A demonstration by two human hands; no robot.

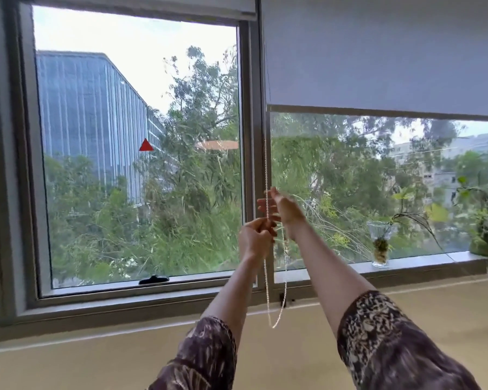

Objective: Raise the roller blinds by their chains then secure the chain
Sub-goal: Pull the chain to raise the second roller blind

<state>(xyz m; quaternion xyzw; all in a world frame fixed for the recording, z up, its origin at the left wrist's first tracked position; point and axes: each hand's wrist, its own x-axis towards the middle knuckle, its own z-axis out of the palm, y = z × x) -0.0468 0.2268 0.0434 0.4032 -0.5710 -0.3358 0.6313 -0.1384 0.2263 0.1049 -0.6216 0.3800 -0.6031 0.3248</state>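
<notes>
No words or labels can be read anywhere. A thin white bead chain hangs down the middle of the frame, in front of the grey metal window frame. Its bottom loop dangles free just above the tan wall. The left hand has its grip pinching the chain, fingers curled tight. The right hand is higher and touches the chain, but it is blurry, so I cannot tell if its grip is closed. Both sleeves are soft cloth with a dark, spotty pattern. At the upper right, the smooth pale roller blind covers the top half of its window. On the right, a clear glass vase with leafy stems stands on the sill.
</notes>
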